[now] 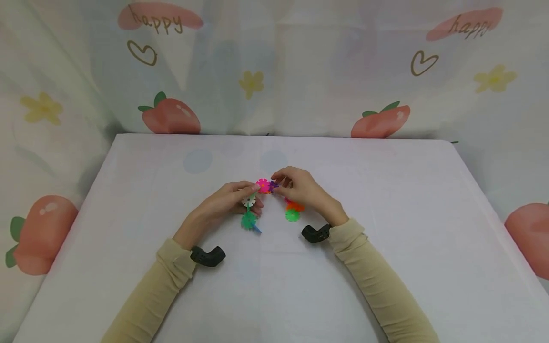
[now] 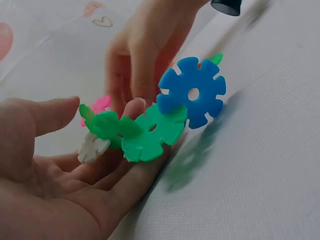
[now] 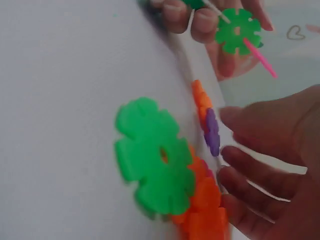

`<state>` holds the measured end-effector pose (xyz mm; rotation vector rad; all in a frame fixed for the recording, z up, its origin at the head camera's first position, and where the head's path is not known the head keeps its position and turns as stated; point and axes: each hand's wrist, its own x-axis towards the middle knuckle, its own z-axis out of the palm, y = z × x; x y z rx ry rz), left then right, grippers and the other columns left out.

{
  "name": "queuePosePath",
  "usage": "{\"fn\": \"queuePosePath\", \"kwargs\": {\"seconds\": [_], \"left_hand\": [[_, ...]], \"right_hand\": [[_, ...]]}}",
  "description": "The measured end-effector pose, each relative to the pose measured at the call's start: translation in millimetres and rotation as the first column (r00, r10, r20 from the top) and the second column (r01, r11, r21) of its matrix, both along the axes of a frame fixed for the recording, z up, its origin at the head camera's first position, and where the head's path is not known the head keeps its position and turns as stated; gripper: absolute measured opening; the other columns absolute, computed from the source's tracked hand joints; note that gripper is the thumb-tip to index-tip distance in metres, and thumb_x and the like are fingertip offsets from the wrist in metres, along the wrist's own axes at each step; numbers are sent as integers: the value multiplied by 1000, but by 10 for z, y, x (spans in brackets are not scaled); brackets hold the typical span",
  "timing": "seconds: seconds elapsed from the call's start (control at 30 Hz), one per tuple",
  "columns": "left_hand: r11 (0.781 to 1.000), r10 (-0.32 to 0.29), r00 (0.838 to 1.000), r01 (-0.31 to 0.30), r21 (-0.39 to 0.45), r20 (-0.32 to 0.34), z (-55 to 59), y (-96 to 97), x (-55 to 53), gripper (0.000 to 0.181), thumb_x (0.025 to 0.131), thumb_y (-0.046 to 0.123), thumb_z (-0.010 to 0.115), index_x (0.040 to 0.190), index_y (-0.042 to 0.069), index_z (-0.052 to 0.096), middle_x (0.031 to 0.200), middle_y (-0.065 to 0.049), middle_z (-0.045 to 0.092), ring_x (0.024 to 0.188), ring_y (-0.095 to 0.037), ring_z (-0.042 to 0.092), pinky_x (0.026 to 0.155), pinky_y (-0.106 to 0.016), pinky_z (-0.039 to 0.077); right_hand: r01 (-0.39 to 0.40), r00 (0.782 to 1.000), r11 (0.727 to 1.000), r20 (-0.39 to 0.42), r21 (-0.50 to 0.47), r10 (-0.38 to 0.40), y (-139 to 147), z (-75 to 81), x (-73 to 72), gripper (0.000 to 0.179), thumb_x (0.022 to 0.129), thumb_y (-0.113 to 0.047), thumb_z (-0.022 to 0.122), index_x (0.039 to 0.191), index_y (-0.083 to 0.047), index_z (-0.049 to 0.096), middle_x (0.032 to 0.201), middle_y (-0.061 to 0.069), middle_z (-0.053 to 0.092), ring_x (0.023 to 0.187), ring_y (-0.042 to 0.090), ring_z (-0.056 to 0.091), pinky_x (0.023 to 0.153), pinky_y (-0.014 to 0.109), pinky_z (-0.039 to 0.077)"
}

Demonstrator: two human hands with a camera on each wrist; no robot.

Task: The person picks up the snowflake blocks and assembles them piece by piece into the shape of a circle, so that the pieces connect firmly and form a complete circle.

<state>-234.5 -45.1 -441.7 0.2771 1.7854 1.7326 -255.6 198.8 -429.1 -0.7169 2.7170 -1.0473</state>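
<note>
My left hand (image 1: 223, 204) curls its fingers round a chain of snowflake discs, with the white disc (image 1: 249, 200) against my fingertips, the dark green disc (image 1: 248, 220) below it toward my wrist and the blue disc (image 2: 194, 92) at the chain's outer end, just above the white table (image 1: 407, 228). Just beside it, my right hand (image 1: 302, 189) pinches a second cluster, thumb and fingers closed near the purple disc (image 3: 212, 131), with orange discs (image 3: 202, 200) and a bright green disc (image 3: 152, 155) hanging under my palm. Between my two sets of fingertips sits the pink disc (image 1: 262, 185), touching both hands, as far as I can tell.
</note>
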Motion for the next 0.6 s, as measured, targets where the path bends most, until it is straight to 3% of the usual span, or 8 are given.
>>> {"fn": "queuePosePath", "kwargs": {"seconds": [0.1, 0.2, 0.4, 0.6], "left_hand": [[1000, 8, 1000, -8, 13, -2, 9, -14, 4, 39, 108, 26, 55, 128, -8, 57, 93, -10, 72, 83, -22, 74, 88, -34, 61], [1000, -1, 1000, 1, 20, -9, 6, -25, 5, 37, 107, 22, 56, 124, -11, 59, 93, -10, 72, 82, -20, 72, 87, -31, 60], [999, -13, 1000, 13, 38, 0, -2, -32, 8, 33, 107, 18, 55, 121, -11, 60, 99, -12, 71, 83, -21, 71, 83, -31, 60], [1000, 5, 999, -6, 20, 37, -4, -21, 2, 40, 110, 25, 49, 119, -12, 61, 96, -12, 73, 84, -19, 74, 88, -36, 62]], "right_hand": [[-27, 999, 997, -15, 74, 28, -19, -15, 11, 38, 90, -13, 78, 124, 1, 68, 117, 17, 65, 101, 30, 62, 88, 42, 54], [-32, 999, 994, -13, 105, 33, -35, -4, 29, 37, 90, -14, 79, 122, 1, 70, 118, 18, 61, 103, 30, 60, 88, 42, 53], [-32, 999, 997, -2, 75, 32, -21, 4, 28, 32, 89, -12, 80, 115, 0, 67, 113, 14, 65, 100, 28, 61, 87, 40, 54], [-41, 999, 999, 28, 11, 41, 11, 37, 31, 33, 90, -12, 78, 119, -2, 67, 109, 10, 69, 96, 25, 62, 86, 38, 55]]}}
